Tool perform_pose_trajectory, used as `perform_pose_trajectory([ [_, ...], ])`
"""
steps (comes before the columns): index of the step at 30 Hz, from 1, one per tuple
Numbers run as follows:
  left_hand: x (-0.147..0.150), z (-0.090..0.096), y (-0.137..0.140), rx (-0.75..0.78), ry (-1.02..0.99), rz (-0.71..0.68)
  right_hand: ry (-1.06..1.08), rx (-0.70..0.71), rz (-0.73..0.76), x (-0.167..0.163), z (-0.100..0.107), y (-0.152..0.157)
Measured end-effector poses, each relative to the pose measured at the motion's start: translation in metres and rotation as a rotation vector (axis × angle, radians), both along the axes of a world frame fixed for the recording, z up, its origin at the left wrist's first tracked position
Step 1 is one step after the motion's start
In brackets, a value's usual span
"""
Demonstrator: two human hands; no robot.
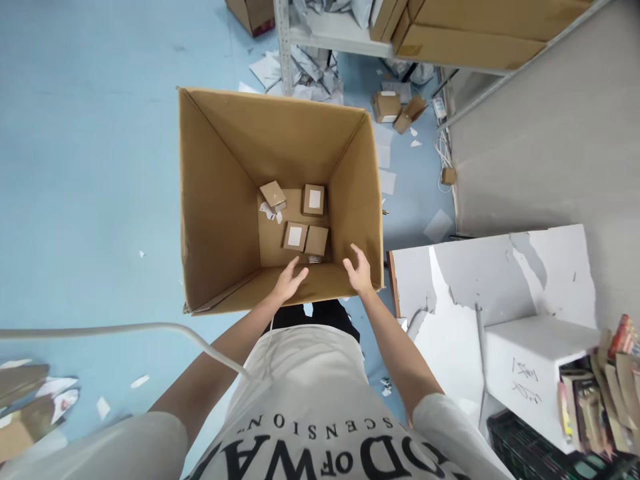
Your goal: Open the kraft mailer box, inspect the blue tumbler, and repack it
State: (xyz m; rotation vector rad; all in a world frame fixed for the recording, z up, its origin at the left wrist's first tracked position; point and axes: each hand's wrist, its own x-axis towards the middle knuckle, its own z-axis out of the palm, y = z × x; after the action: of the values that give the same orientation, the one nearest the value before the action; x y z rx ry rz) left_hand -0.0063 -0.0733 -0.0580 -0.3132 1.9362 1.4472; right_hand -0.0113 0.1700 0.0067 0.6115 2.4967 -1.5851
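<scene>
A tall cardboard box [220, 193] stands open-topped in front of me. On its floor lie several small brown cartons: a tilted carton [273, 194] at the left, a white-labelled carton [313, 201] at the back right, and a labelled carton [295, 236] beside a plain carton [317, 241] nearer me. Torn paper scraps [271, 212] lie by the tilted one. My left hand [290, 280] reaches over the near wall with its fingers apart and holds nothing. Over the box's right near corner, my right hand [359, 269] is also spread and holds nothing.
A shelf [340, 33] with large cartons [470, 33] and bags stands at the back. White packets [315, 73] and small boxes [387, 107] lie on the floor beneath. At right are a torn white panel [465, 287] and a white box [530, 373]. A pale cable [125, 328] crosses from the left.
</scene>
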Motion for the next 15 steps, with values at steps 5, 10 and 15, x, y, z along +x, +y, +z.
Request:
perform_pose_trajectory([
  [5,-0.003,-0.009,0.007,-0.107,-0.086,0.064,-0.166,0.01,0.148,-0.021,-0.043,0.006],
  [10,-0.011,-0.017,0.02,-0.22,-0.209,0.013,-0.387,0.007,0.276,-0.03,-0.1,0.018],
  [15,-0.018,-0.027,0.033,-0.346,-0.326,-0.266,-0.668,0.069,0.329,-0.026,-0.148,0.023],
])
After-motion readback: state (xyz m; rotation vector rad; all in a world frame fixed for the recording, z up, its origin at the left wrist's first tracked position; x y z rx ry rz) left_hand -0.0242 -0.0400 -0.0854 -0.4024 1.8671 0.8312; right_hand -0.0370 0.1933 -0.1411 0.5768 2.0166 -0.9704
